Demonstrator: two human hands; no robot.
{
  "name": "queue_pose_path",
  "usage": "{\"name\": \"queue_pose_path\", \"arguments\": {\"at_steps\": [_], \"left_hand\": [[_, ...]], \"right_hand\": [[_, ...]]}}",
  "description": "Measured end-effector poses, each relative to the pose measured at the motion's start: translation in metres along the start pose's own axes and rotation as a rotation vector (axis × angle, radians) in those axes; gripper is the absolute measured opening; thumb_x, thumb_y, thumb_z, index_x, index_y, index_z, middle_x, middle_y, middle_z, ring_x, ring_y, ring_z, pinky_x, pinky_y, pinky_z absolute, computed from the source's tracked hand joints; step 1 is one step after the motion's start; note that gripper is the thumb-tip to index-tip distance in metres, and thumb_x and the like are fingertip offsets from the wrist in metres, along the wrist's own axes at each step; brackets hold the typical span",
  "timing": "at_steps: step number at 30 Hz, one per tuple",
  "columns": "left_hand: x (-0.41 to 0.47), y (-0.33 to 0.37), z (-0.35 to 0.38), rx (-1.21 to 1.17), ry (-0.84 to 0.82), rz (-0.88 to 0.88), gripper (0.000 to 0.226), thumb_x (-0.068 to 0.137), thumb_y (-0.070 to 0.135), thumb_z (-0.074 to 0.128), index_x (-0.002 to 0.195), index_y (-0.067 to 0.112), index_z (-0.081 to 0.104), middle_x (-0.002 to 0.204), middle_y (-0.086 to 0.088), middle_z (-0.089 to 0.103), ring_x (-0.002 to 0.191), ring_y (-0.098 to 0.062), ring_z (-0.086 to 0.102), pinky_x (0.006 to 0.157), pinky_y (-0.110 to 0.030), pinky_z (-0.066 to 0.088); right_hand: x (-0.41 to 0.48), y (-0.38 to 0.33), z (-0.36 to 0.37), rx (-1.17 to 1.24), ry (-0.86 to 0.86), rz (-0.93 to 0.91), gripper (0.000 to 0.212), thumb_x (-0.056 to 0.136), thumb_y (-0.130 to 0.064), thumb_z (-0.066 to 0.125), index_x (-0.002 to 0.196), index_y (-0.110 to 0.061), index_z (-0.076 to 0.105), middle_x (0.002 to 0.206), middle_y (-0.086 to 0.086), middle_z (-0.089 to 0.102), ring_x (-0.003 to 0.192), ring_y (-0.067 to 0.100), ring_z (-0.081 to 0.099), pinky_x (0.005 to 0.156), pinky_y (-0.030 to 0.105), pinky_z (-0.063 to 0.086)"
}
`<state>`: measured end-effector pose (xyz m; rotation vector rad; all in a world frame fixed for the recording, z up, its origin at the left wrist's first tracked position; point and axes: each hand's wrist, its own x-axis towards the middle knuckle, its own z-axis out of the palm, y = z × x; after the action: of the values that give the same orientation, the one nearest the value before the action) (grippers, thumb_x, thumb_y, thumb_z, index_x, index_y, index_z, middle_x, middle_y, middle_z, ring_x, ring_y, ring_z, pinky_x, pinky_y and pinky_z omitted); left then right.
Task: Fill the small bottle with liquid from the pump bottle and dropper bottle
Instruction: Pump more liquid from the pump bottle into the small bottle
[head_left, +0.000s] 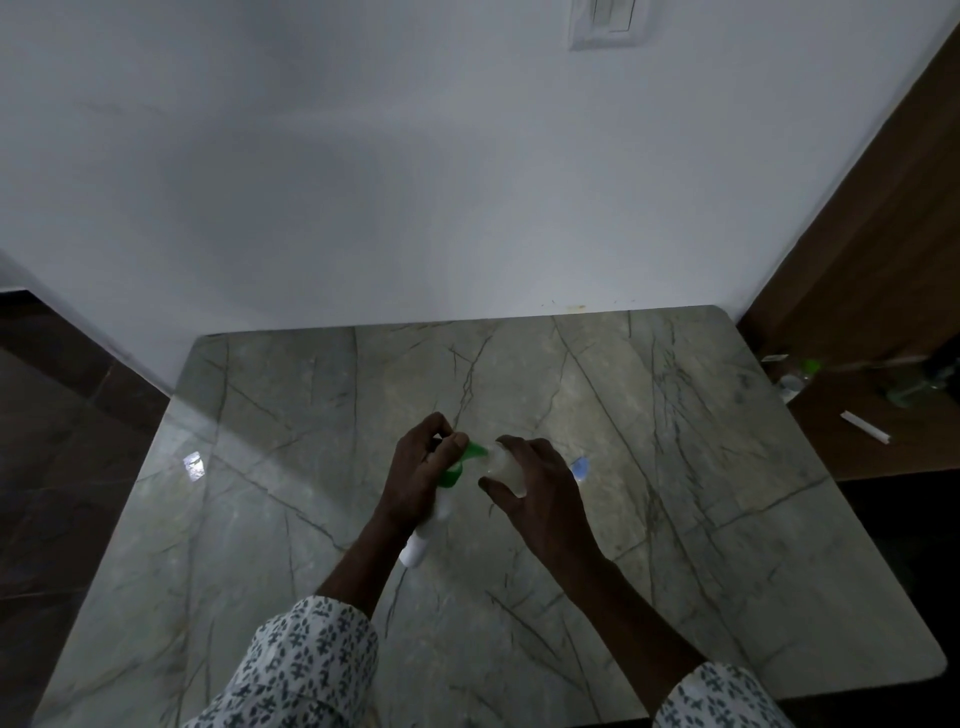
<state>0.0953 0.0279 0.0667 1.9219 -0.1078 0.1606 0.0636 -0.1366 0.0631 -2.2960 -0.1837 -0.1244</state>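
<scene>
I see a grey, dark-veined marble tabletop (291, 467); a small blue object (580, 466) lies just beyond the right hand (540, 491).

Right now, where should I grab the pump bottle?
Probably the white lower end of the pump bottle, from the near left: it sticks out bare below the left hand, while the green pump head is aimed at the small bottle.

A home interior is suggested — a marble-patterned table (675, 519) is set against a plain white wall (415, 182), a light switch (608, 21) at upper right, a wooden door (883, 234) at right.
</scene>
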Motion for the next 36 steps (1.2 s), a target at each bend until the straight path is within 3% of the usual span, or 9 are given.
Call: {"name": "queue_pose_path", "arguments": {"at_steps": [6, 11, 17, 25, 36], "left_hand": [[0.000, 0.004, -0.001, -0.028, 0.019, 0.012, 0.046, 0.079, 0.050, 0.050, 0.075, 0.005, 0.053, 0.062, 0.005, 0.052, 0.053, -0.005, 0.049, 0.052, -0.013, 0.038], [0.001, 0.003, -0.001, -0.029, 0.014, 0.013, 0.046, 0.079, 0.050, 0.050, 0.079, 0.004, 0.053, 0.063, -0.003, 0.055, 0.053, -0.010, 0.051, 0.051, -0.020, 0.041], [0.000, 0.009, -0.002, -0.003, 0.030, 0.014, 0.039, 0.080, 0.053, 0.048, 0.076, 0.014, 0.053, 0.066, 0.008, 0.055, 0.059, -0.004, 0.056, 0.056, -0.010, 0.041], [0.002, 0.012, -0.003, -0.024, 0.044, 0.029, 0.046, 0.078, 0.053, 0.048, 0.075, 0.007, 0.054, 0.065, 0.008, 0.054, 0.057, -0.002, 0.054, 0.054, -0.009, 0.039], [0.006, 0.008, -0.003, -0.028, 0.013, 0.028, 0.041, 0.078, 0.048, 0.050, 0.077, 0.007, 0.053, 0.064, 0.007, 0.054, 0.054, -0.005, 0.052, 0.053, -0.015, 0.041]], "right_hand": [[0.000, 0.000, 0.001, -0.006, -0.013, 0.005, 0.053, 0.085, -0.033, 0.071, 0.132, -0.016, 0.052, 0.120, 0.010, 0.056, 0.108, 0.021, 0.055, 0.086, 0.033, 0.054], [-0.001, -0.001, 0.003, -0.004, -0.017, 0.017, 0.054, 0.084, -0.033, 0.072, 0.132, -0.015, 0.053, 0.120, 0.011, 0.056, 0.109, 0.022, 0.055, 0.087, 0.032, 0.052], [0.002, -0.003, 0.000, 0.012, -0.005, 0.015, 0.054, 0.084, -0.032, 0.072, 0.132, -0.016, 0.053, 0.121, 0.010, 0.056, 0.109, 0.022, 0.055, 0.087, 0.030, 0.051], [0.006, -0.005, -0.001, 0.002, -0.009, 0.015, 0.055, 0.084, -0.034, 0.071, 0.133, -0.017, 0.052, 0.123, 0.010, 0.055, 0.110, 0.021, 0.054, 0.087, 0.028, 0.050], [0.003, -0.001, 0.003, 0.018, -0.021, 0.025, 0.055, 0.084, -0.033, 0.072, 0.133, -0.016, 0.051, 0.123, 0.010, 0.055, 0.111, 0.020, 0.053, 0.087, 0.027, 0.050]]}}
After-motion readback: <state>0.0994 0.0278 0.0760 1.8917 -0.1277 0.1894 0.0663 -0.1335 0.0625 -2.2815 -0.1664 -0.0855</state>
